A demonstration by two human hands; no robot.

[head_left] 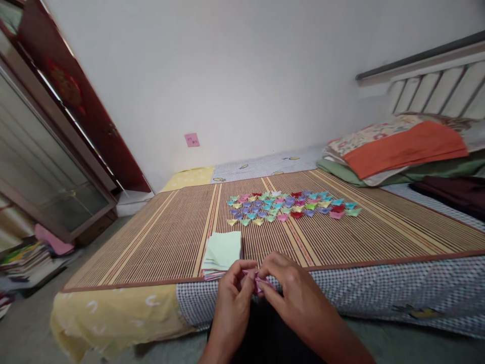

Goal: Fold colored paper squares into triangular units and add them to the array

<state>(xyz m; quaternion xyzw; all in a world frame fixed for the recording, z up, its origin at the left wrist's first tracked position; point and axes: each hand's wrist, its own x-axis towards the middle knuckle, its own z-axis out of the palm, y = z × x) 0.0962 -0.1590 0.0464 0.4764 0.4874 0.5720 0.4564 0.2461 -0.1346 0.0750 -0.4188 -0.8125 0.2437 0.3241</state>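
Note:
Between my two hands is a small piece of folded pink paper (259, 286), held just in front of the bed's near edge. My left hand (235, 285) pinches it from the left side. From the right, my right hand (288, 283) grips it with thumb and fingers. Fingers cover much of the paper, so its full shape is hidden. Just beyond my left hand lies a stack of paper sheets (223, 250), pale green on top. Farther back, several rows of small folded paper pieces (282, 207) in many colours are spread on the mat.
A striped bamboo mat (166, 237) covers the bed, over checked and yellow cloth (121, 308). Folded bedding (401, 146) is piled at the far right below a radiator (435, 91). A pink note (192, 140) is on the wall. Books (26, 260) are stacked at left.

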